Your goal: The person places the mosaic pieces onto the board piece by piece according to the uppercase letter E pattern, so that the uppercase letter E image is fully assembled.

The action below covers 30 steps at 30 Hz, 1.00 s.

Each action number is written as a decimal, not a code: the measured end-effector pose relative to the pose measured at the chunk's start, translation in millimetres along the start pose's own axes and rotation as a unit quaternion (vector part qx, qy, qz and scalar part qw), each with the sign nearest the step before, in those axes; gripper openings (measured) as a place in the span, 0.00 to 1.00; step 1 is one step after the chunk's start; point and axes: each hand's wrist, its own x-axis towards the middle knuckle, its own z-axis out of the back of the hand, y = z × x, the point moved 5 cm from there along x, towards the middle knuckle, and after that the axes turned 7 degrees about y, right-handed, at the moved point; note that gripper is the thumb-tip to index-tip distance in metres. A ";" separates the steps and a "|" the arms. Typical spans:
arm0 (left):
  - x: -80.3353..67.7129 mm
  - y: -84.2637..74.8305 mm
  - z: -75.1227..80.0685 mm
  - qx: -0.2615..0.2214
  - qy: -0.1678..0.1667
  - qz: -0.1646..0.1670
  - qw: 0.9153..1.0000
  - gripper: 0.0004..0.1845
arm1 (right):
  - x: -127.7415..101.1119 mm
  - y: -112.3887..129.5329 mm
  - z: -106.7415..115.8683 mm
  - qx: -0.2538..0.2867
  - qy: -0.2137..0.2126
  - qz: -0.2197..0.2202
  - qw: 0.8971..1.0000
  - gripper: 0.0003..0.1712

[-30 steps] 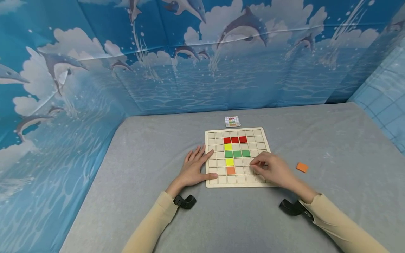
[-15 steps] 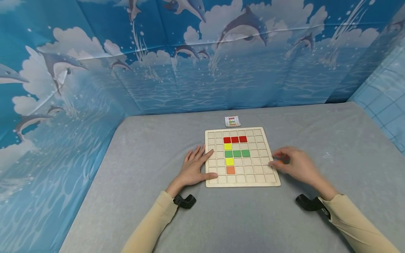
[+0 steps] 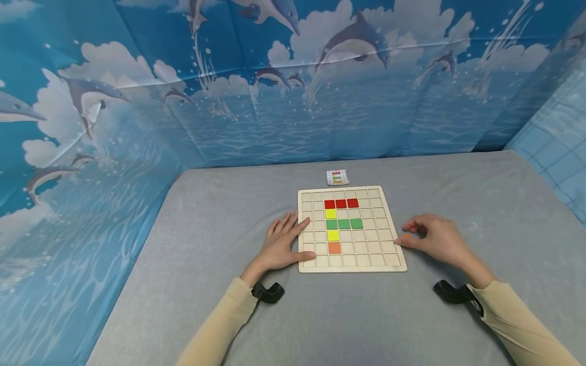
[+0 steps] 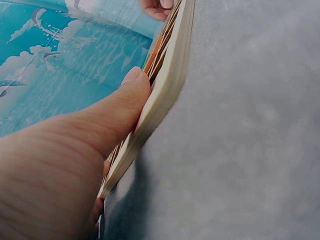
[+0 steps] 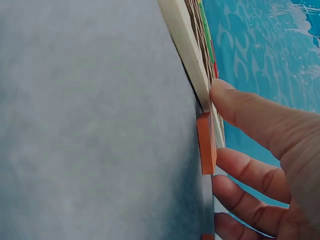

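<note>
In the head view a pale wooden grid board (image 3: 367, 260) lies on the grey cloth, with red, yellow, green and orange square tiles in several cells. My left hand (image 3: 275, 249) rests with spread fingers on its left edge; the left wrist view shows the thumb (image 4: 131, 92) on the frame. Beside the board's right edge is my right hand (image 3: 435, 239), fingers loosely bent. In the right wrist view an orange tile (image 5: 207, 144) sits against the board's side, between the thumb (image 5: 235, 100) and index finger. The index fingertip is right at the tile, without a visible pinch.
A small printed card (image 3: 337, 177) with a coloured grid pattern lies behind the board. Part of another orange piece (image 5: 207, 237) shows low in the right wrist view. A blue dolphin-print curtain (image 3: 274, 117) stands along the back and left of the table.
My right hand has moved right, from over the board to beyond its right edge. It now covers the spot where an orange tile lay on the cloth. My left hand has stayed put.
</note>
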 end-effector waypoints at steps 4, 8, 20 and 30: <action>0.9 0.2 -1.5 0.003 -0.003 -0.003 1.000 0.47 | -1.3 0.0 1.6 -0.009 0.001 0.010 1.000 0.20; 0.6 0.1 -1.4 -0.001 -0.002 -0.003 1.000 0.47 | -2.1 1.0 2.6 -0.006 0.014 0.013 1.000 0.16; 0.6 0.8 -1.0 0.001 0.000 -0.001 1.000 0.47 | -2.7 -4.0 3.2 0.013 0.067 0.005 0.998 0.16; 0.3 0.9 -0.9 -0.004 -0.006 -0.006 1.000 0.47 | -3.2 -7.4 3.5 0.006 0.082 -0.024 0.996 0.19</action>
